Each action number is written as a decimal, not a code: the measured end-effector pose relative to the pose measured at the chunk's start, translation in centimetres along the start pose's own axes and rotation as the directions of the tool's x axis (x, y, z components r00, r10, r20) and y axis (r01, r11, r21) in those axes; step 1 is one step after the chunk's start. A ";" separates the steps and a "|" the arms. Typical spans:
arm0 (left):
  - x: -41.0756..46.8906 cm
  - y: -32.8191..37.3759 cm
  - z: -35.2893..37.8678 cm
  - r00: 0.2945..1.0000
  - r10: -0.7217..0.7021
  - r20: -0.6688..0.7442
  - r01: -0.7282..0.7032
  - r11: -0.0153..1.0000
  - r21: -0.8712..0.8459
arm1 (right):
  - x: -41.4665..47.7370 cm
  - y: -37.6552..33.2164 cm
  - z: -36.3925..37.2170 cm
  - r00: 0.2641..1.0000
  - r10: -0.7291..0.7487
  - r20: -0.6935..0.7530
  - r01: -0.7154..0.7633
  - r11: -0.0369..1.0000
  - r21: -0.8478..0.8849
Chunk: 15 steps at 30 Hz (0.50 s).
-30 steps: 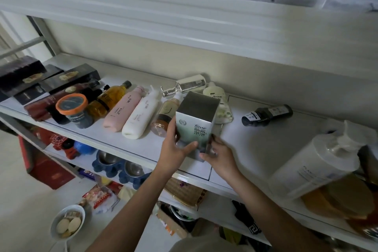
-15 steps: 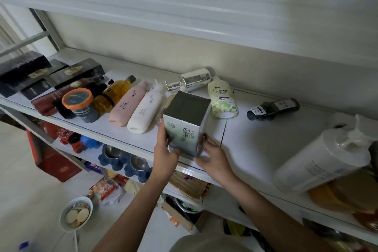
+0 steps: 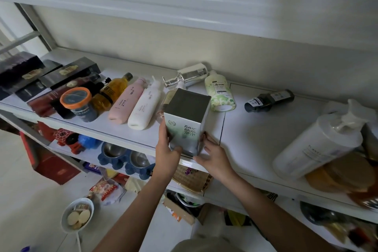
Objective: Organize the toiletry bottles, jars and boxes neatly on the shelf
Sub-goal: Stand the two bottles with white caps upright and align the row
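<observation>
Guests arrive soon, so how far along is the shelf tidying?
Done: the orange-lidded jar, pink bottle and white bottle sit in a row at left. In hand: left hand and right hand hold the silver-green box upright near the shelf edge. Remaining: the green-label bottle, dark bottle and large pump bottle are scattered.

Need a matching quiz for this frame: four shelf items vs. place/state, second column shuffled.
1 silver-green box
2 pink bottle
3 dark bottle
4 large pump bottle

A lying alone, right of the box
B tilted, far right
C upright, held by left hand and right hand
D lying in the row of bottles left of the box

Pairs: 1-C, 2-D, 3-A, 4-B
</observation>
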State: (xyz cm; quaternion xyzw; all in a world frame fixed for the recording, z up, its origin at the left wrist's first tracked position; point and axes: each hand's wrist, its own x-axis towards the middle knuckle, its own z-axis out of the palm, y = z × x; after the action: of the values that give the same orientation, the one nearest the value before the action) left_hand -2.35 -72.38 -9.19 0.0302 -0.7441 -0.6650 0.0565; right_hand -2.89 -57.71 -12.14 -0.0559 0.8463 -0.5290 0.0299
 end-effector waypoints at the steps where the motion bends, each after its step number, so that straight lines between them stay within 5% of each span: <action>1: -0.1 0.0 0.0 1.000 -0.001 0.006 0.001 1.000 0.000 | -0.1 -0.2 -0.1 1.000 0.008 0.005 -0.008 1.000 0.003; 10: -0.5 1.9 -1.3 0.998 0.057 -0.001 -0.057 0.994 -0.092 | -1.2 -2.9 -3.7 0.995 0.069 0.076 -0.058 0.989 -0.134; 15: -0.5 5.7 -0.8 0.939 0.306 -0.156 -0.277 0.944 0.179 | -3.3 -5.4 -8.5 0.995 -0.020 0.101 0.052 0.946 -0.320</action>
State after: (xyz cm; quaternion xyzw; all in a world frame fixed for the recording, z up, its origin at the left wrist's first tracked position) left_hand -1.56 -72.45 -3.47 -0.0157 -0.7811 -0.5842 0.2198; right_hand -0.20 -52.06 -3.58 -0.1011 0.9177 -0.3806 0.0516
